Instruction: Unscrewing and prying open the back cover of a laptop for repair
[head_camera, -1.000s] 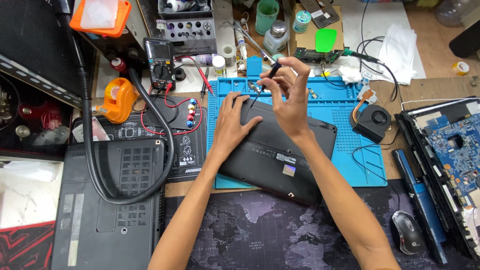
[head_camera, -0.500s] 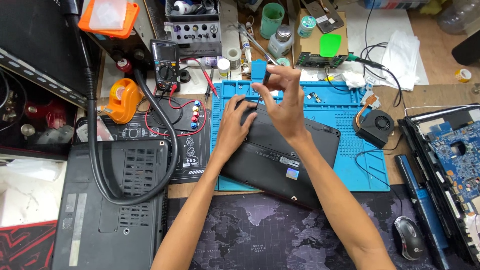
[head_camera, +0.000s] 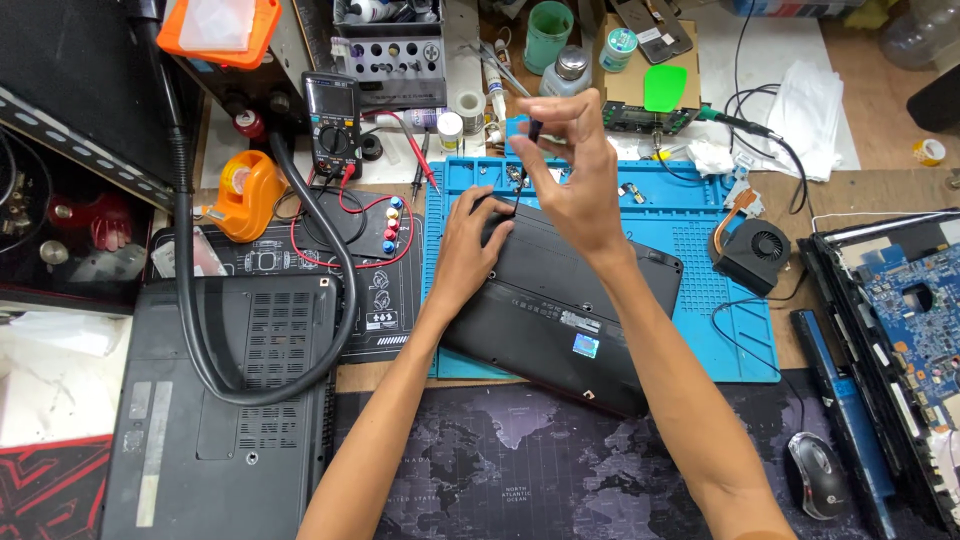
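Right hand pinches screwdriver upright over laptop

Head camera looks steeply down, near, over workbench.

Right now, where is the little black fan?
In the head view, the black fan sits at the right, on the right edge of the blue mat, between the upside-down black laptop and the opened laptop with a blue circuit board.

A cluttered wooden bench fills the view under even, bright light. A blue work mat lies at its centre, and a dark map-printed desk mat spreads toward 6 o'clock.
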